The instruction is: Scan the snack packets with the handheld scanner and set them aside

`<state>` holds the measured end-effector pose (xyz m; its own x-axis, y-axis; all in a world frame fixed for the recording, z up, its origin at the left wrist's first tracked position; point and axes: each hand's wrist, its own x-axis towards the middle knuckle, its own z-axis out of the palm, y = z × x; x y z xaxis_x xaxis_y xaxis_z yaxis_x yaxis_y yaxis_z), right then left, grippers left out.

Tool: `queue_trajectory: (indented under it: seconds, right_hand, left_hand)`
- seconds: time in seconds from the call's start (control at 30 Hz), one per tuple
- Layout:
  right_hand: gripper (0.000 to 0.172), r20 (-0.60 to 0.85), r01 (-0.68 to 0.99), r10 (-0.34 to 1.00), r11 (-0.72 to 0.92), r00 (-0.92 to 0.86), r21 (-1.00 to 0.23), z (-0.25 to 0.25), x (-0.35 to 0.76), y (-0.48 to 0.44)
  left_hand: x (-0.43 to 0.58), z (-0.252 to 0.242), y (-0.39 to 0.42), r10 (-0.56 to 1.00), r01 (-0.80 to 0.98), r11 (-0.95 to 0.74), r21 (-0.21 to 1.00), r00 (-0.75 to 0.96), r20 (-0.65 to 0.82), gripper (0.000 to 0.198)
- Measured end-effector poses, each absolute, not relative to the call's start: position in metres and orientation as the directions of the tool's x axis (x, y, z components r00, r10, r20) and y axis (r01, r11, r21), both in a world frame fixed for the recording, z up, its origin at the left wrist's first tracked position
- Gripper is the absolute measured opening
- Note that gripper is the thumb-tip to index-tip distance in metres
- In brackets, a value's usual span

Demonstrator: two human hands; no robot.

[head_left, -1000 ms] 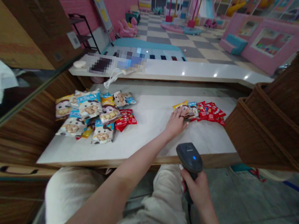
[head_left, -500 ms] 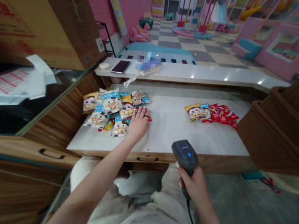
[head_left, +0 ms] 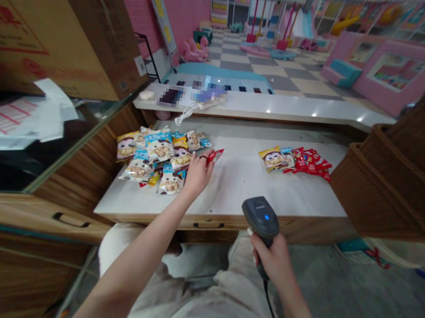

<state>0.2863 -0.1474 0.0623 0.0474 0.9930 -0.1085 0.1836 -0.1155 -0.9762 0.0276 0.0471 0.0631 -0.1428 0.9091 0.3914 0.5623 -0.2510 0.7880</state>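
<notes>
- The left hand (head_left: 198, 174) is low over the worktop (head_left: 239, 191), its fingers (head_left: 198, 161) drawn in narrow and pinching a small red packet (head_left: 215, 154).
- That packet sticks up and to the right from the fingertips, lifted a little off the worktop and just beside the right edge of a heap of snack packets (head_left: 153, 157).
- A dark ring (head_left: 204, 157) sits on one finger of the left hand, right next to the packet.
- The heap is loose and overlapping, mostly blue and white packets with cartoon faces, plus some yellow ones. The hand's heel is close to its nearest packets.
- Well to the right on the worktop lies a smaller group of snack packets (head_left: 274, 159) touching a spread of red packets (head_left: 310, 162).
- The right hand (head_left: 272, 260) is off the worktop, near its front edge, with its fingers wrapped around the grip of a black barcode scanner (head_left: 260, 217). A blue light glows on top, and a black cable (head_left: 273, 317) runs down from the grip.
- Light trousers (head_left: 208, 301) show below both arms.
- A wicker basket (head_left: 371, 190) stands beside the worktop on the right, and a cardboard box (head_left: 55, 27) sits on the left.
</notes>
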Motion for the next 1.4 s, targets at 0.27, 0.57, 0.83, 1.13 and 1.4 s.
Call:
queue_trajectory:
  seconds: [0.27, 0.57, 0.83, 1.13, 1.4]
  right_hand:
    - [0.043, -0.129, 0.239, 0.991, -0.134, 0.036, -0.962, 0.051, 0.284, -0.141]
    - [0.036, -0.151, 0.246, 0.988, -0.157, 0.043, -0.956, 0.057, 0.267, -0.139]
    - [0.034, -0.131, 0.23, 0.991, -0.123, -0.02, -0.965, 0.068, 0.254, -0.133]
    - [0.033, -0.119, 0.261, 0.993, -0.108, -0.027, -0.959, 0.07, 0.253, -0.132]
    - [0.037, -0.103, 0.258, 0.994, -0.094, -0.02, -0.962, 0.071, 0.255, -0.133]
  left_hand:
    - [0.067, 0.028, 0.015, 0.932, -0.455, 0.147, 0.878, -0.233, -0.277, 0.027]
    - [0.064, 0.016, -0.001, 0.931, -0.608, 0.164, 0.777, -0.166, -0.326, 0.032]
    - [0.071, 0.013, -0.004, 0.951, -0.558, 0.131, 0.819, -0.163, -0.264, 0.04]
    - [0.068, 0.008, -0.005, 0.968, -0.523, 0.096, 0.847, -0.151, -0.203, 0.042]
    - [0.068, 0.006, -0.005, 0.967, -0.535, 0.1, 0.839, -0.145, -0.208, 0.05]
